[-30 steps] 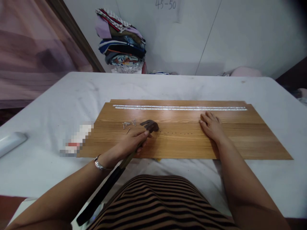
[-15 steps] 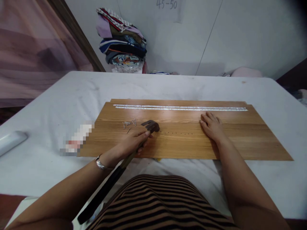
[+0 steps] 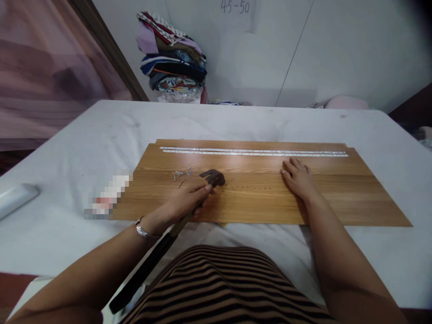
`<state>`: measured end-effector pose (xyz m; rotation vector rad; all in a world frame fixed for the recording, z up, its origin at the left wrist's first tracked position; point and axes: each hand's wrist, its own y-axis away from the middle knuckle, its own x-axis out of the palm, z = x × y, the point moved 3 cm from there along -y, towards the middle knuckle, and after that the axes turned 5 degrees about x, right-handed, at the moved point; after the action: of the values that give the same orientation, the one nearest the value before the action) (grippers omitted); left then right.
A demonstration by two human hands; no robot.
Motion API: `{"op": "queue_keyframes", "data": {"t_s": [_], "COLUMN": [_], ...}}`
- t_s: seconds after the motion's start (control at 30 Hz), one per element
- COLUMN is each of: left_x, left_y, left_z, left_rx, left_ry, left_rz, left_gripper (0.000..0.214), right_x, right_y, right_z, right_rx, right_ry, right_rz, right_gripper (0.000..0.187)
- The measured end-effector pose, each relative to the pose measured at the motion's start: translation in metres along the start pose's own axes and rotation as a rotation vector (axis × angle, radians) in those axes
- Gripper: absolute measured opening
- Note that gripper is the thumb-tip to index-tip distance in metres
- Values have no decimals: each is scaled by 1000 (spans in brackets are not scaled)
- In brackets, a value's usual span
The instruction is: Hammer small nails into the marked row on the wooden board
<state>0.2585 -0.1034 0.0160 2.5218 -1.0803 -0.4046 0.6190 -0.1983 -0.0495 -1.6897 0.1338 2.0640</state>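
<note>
A long wooden board (image 3: 354,198) lies across the white table (image 3: 101,130). My left hand (image 3: 187,201) is closed round the neck of a hammer (image 3: 212,177), just below its dark head, which rests on the board. The hammer's black handle runs back toward my body. Several loose nails (image 3: 181,174) lie on the board just left of the hammer head. A row of small dark dots (image 3: 248,187), nail heads or holes, runs rightward from the hammer head. My right hand (image 3: 299,177) lies flat and open on the board at the right.
Two thin metal strips (image 3: 253,151) lie along the board's far edge. A blurred-out item (image 3: 110,195) sits on the table left of the board, and a white object (image 3: 15,199) at the far left edge. Folded clothes (image 3: 172,58) are stacked against the wall behind.
</note>
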Motion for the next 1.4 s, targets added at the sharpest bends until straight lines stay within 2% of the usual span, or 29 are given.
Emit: {"op": "queue_keyframes", "data": {"t_s": [0.33,0.67,0.9,1.4], "left_x": [-4,0,-2,0], "left_y": [3,0,2,-1], "left_z": [-3,3,0,8], "left_rx": [35,-22,2,2], "left_ry": [-20,-4,8,-2], "left_rz": [-7,2,-13,31], "left_gripper": [39,43,43,45], "right_x": [0,1,2,4], "right_y": [-1,-1,-1,0], "right_z": [0,0,-1,-5], "right_rx": [9,-10,-1,-19], "right_ry": [9,43,46,77], "right_rz": [11,-2,3,-7], "right_gripper": [45,44,45,46]}}
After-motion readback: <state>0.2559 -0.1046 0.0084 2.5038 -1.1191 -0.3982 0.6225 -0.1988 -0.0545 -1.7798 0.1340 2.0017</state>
